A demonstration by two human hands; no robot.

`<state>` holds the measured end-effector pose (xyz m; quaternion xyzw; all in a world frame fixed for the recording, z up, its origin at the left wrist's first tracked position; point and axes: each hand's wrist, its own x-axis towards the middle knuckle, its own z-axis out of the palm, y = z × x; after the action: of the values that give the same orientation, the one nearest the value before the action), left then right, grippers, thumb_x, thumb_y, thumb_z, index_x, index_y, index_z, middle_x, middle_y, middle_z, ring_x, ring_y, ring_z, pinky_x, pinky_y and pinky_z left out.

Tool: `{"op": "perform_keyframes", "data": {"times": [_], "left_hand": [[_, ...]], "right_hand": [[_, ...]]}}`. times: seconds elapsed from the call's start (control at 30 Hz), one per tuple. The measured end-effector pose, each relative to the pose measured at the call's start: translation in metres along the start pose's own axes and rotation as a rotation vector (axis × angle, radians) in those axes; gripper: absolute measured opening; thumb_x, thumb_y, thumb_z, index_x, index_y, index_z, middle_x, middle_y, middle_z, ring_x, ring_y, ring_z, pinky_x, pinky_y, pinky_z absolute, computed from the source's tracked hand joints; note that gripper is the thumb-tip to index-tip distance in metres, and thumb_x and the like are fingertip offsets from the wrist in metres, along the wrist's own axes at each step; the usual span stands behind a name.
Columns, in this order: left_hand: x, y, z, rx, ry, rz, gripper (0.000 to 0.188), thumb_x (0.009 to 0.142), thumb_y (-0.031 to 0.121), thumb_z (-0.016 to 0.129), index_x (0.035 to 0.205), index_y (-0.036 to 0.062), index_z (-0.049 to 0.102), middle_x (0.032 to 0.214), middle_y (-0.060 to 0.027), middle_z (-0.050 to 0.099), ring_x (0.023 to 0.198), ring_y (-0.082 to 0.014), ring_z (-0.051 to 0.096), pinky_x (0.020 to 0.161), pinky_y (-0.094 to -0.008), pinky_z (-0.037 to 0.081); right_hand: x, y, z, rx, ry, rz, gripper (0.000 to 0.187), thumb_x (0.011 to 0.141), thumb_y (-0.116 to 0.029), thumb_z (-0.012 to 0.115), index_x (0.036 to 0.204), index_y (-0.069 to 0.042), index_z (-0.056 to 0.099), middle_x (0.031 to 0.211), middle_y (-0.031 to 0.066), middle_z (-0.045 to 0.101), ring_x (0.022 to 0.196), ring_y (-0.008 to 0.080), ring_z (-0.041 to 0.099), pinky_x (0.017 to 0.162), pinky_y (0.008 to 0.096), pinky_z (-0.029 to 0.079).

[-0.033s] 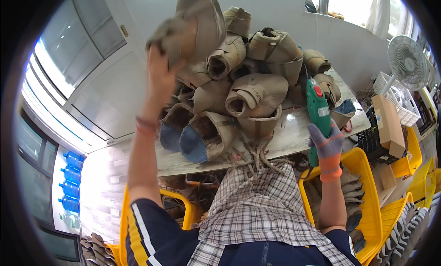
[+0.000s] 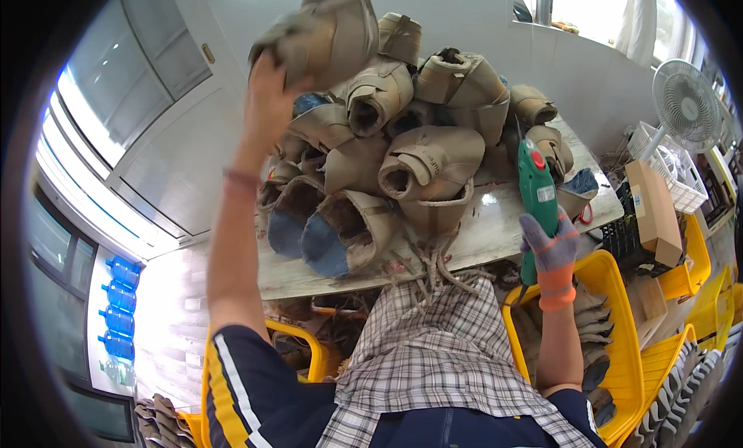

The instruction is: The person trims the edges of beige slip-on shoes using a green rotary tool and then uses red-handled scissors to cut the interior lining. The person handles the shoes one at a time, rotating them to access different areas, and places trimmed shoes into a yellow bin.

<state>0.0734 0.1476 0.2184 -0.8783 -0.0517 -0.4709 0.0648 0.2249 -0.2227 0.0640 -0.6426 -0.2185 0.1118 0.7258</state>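
Observation:
My bare left hand (image 2: 267,100) is raised at the back left of the pile, closed on a tan boot upper (image 2: 329,49) with a strap. Motion blurs the fingers and the piece's lower end. In my right hand (image 2: 551,243), gloved in grey and orange, is a green corded power tool (image 2: 537,181) with a red button. Its thin tip points up and away from me. Between my hands, similar rolled uppers with brown fleecy insides are heaped on the table (image 2: 495,224). One with a blue patch (image 2: 340,235) lies at the near left.
Pale cords or strips (image 2: 433,266) hang over the table's near edge above my checked apron (image 2: 433,347). A yellow bin (image 2: 628,324) of grey-brown pieces stands at my right, another yellow bin (image 2: 313,351) at my left. Beyond on the right are a cardboard box (image 2: 654,212) and a fan (image 2: 687,104).
My left hand and the boot upper have risen slightly, and the upper has tilted. More of the pile beneath shows, with a bit of blue. The right hand and tool have hardly moved.

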Motion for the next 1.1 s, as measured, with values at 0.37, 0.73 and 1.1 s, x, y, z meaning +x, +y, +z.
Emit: {"op": "perform_keyframes", "data": {"times": [0.37,0.73,1.1], "left_hand": [[0.186,-0.061,0.133,0.235,-0.489,-0.066,0.028,0.086,0.015,0.044,0.097,-0.0035,0.061,0.099,-0.0196,0.065,0.091,-0.0337,0.063,0.083,-0.0391,0.047],[0.206,-0.057,0.130,0.223,-0.726,-0.115,0.025,0.085,0.022,0.064,0.092,-0.0019,0.062,0.085,-0.0160,0.063,0.075,-0.0246,0.057,0.069,-0.0389,0.048],[0.210,-0.076,0.147,0.181,-0.631,-0.017,0.033,0.079,0.017,0.069,0.105,-0.0020,0.062,0.095,-0.0159,0.067,0.083,-0.0272,0.062,0.081,-0.0389,0.050]], "right_hand": [[0.008,0.031,-0.024,-0.071,0.020,-0.004,0.038,0.074,-0.008,0.076,0.106,0.000,0.056,0.083,0.0010,0.059,0.067,0.0050,0.050,0.058,0.0199,0.044],[0.026,0.048,-0.019,-0.180,-0.028,0.002,0.041,0.072,-0.013,0.078,0.105,0.001,0.058,0.083,0.0016,0.061,0.070,0.0061,0.052,0.063,0.0224,0.046],[0.030,0.046,-0.013,-0.224,-0.040,-0.043,0.041,0.072,-0.016,0.080,0.103,0.001,0.058,0.080,0.0012,0.061,0.068,0.0061,0.051,0.062,0.0225,0.046]]}}
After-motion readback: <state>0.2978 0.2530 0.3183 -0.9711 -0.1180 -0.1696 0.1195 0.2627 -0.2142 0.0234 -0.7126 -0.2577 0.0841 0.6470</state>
